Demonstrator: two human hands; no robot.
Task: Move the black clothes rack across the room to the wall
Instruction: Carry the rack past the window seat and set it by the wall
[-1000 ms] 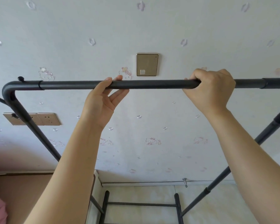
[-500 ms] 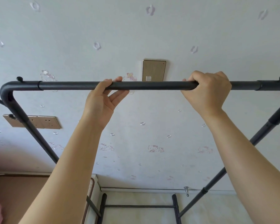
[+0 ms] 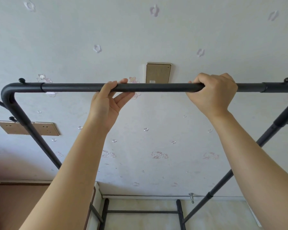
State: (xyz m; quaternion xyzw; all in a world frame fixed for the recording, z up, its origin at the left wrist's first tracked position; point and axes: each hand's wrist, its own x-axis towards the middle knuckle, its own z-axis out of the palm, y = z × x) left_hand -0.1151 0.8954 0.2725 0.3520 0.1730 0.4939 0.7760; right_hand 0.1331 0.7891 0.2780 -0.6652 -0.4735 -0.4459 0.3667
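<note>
Head view: the black rack's top bar point(image 3: 156, 87) runs level across the middle of the frame, from the bent corner at mid left to the sleeve joint at the right edge. Its side legs slant down toward the lower corners, and a base crossbar point(image 3: 142, 211) shows at bottom centre above the floor point(image 3: 214, 216). The wall point(image 3: 140, 30) fills the frame behind the bar, with a switch plate point(image 3: 158, 73) just above centre and a socket plate point(image 3: 40, 129) at mid left behind the left leg. The rack looks already near the wall, though how near at the base I cannot tell.

The right hand point(image 3: 213, 93), right of centre, is a full closed grip wrapped over the bar. The left hand point(image 3: 106, 103), left of centre, is a loose grip: thumb over the top, fingers point(image 3: 123, 98) partly spread under and behind the bar, not clamped.

Risks, as I judge them: with the left grip slack, a push or lift would load the right side and could swing or tip the frame. The small knob point(image 3: 21, 80) at the upper left corner, or the left leg, could scrape the wall or catch the socket plate if the rack goes in too far. The wooden furniture point(image 3: 32, 205) at lower left sits beside the left leg and could snag it.
</note>
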